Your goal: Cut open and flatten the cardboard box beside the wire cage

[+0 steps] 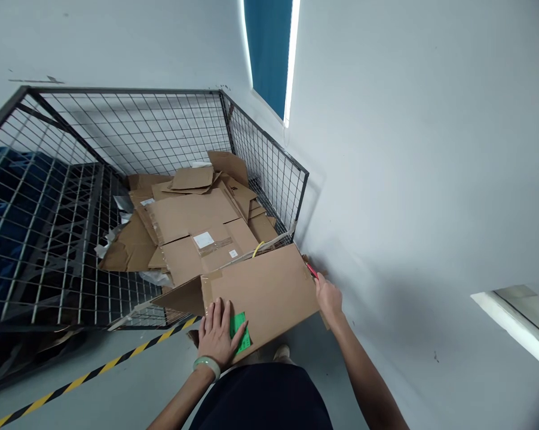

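Observation:
A brown cardboard box (265,286) is in front of me, at the near edge of the wire cage. One flap (182,295) sticks out from its left end. My left hand (216,334) lies spread on the top face near the left end, beside a green label (241,332). The wrist above it wears a pale green bangle. At the box's right end my right hand (328,298) is closed around a red-handled tool (312,270), likely a utility knife. The tool's tip meets the box's far right edge, and its blade cannot be made out.
The wire mesh cage (303,197) holds flattened cardboard (193,212) in a loose pile. Blue crates (31,179) stand beyond its left side. Black and yellow tape (117,361) runs along the floor. A white wall (408,179) rises close on my right.

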A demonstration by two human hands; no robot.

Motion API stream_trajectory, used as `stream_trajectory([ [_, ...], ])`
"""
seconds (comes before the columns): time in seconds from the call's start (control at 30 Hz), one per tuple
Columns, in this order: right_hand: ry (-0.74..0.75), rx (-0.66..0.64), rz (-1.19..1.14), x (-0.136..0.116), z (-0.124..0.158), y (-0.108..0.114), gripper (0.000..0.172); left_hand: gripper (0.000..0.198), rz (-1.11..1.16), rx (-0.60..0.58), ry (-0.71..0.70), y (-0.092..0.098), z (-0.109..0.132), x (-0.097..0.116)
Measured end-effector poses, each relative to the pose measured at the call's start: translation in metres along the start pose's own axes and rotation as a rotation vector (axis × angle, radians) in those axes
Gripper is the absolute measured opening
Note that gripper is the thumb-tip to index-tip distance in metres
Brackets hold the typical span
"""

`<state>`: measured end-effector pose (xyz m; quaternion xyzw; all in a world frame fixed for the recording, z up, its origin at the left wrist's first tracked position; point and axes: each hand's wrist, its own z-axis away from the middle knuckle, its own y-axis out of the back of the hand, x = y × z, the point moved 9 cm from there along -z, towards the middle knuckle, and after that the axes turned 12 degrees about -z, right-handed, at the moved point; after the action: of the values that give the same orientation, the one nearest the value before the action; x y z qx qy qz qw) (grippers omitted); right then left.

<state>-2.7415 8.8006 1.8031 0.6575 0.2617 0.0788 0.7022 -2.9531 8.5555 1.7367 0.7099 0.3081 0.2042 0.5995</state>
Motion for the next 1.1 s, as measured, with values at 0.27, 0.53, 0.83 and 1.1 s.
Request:
stream_trajectory([
  [0.27, -0.006, -0.006, 0.03, -0.001, -0.002, 0.0, 0.036, 0.072, -0.015, 0.0, 0.009, -0.002, 0.001, 0.003],
  [0.53, -0.032, -0.092, 0.043, 0.003, 0.003, 0.006, 0.032, 0.072, -0.06, -0.037, 0.002, -0.005, 0.002, 0.002],
  [0.83, -0.025, -0.184, -0.017, 0.03, 0.059, -0.002, 0.033, 0.069, -0.126, -0.102, 0.02, -0.015, -0.007, -0.007],
  [1.1, -0.381, -0.121, -1.163, 0.122, 0.103, -0.054, 0.039, 0.075, -0.123, -0.229, 0.038, -0.005, -0.045, -0.031],
])
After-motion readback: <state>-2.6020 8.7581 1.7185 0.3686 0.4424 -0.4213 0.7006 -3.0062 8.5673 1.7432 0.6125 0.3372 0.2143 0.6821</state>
